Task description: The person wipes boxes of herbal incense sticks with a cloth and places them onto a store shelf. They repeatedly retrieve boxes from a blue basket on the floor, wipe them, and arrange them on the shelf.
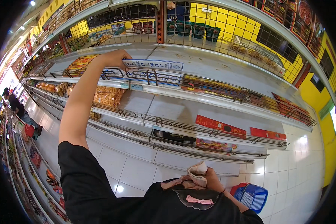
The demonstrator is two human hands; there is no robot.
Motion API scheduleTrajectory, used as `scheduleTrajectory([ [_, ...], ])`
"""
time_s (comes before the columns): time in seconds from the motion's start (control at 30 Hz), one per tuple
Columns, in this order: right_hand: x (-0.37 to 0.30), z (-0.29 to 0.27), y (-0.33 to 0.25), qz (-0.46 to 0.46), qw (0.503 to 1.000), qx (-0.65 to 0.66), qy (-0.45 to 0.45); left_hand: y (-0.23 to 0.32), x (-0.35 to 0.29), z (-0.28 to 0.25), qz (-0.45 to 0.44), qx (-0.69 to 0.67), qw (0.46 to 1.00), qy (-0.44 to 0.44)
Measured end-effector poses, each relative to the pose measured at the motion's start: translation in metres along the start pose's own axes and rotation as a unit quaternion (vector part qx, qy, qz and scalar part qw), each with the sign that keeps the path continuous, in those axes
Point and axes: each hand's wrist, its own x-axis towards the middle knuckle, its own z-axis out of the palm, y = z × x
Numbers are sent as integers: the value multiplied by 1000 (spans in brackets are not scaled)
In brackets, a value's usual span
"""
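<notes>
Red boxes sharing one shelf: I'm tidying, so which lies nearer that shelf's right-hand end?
The shorter-looking red box, close to the right end of their shelf; the longer-looking red box lies further left along it.

Slim box [153, 65] — white, blue border. Shirt [138, 209] black, bow [199, 200] pink. Basket [254, 198] blue — wall [317, 100] yellow, flat packs [220, 125] red.

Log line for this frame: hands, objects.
left hand: gripping left end of white-and-blue box | right hand: holding pale cloth | place: wire-fronted shelf | nearby: blue basket
</notes>
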Motion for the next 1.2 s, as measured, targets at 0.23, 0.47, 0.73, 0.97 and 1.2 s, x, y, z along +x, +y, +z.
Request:
scheduleTrajectory([
  [0.23, 2, -11, -21, -1, 999, 7, 42, 40, -42, -29, 64, 27, 924, 377],
  [0.47, 9, -41, -30, -202, 949, 208, 120, 130, -130, 9, -21, -137, 909, 394],
  [0.73, 17, 0, -108, -265, 954, 137, 27, 226, -142, 189, -20, -671, 739, -54],
  [0.97, 43, 17, -78, -154, 961, 169, 158, 257, -127, 259, 101, -499, 858, 65],
  [1.2, 35, -24, -86, -221, 917, 327, 58, 268, -137, 242, 41, -513, 857, -8],
])
